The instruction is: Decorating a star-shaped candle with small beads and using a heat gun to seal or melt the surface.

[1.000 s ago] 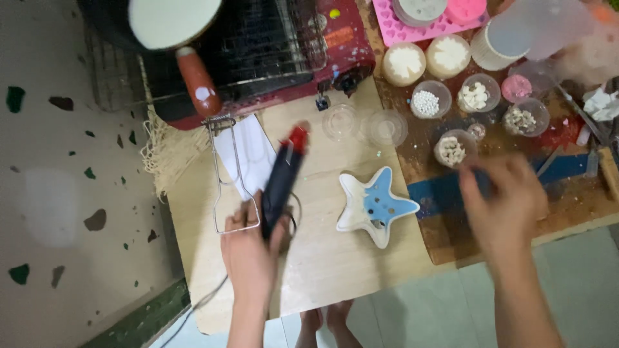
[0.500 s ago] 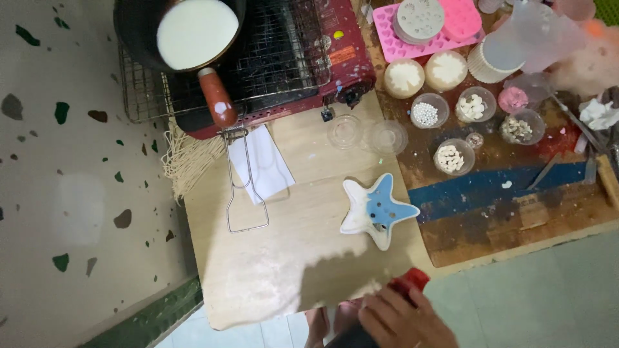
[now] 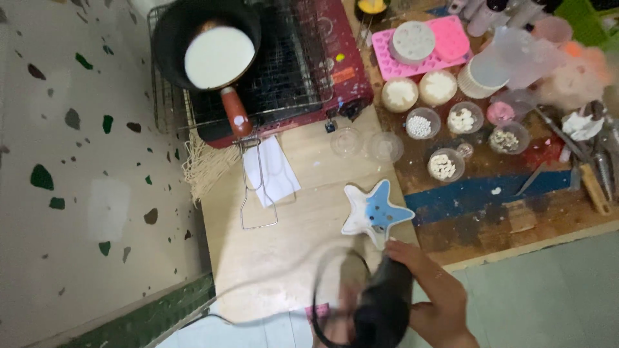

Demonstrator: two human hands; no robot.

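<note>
My right hand (image 3: pixel 433 301) grips a dark corded tool (image 3: pixel 382 308) at the near edge of the bench (image 3: pixel 284 258), just near of the star-shaped dish (image 3: pixel 375 211).

bare board (image 3: pixel 290 258) left of star dish (image 3: pixel 375 211).

Right hand (image 3: pixel 433 298): at the bottom edge of the view, fingers curled around a dark handheld tool (image 3: pixel 382 308), index finger stretched along its top.
Left hand (image 3: pixel 342 316): blurred, low beside the tool; grip unclear.
</note>
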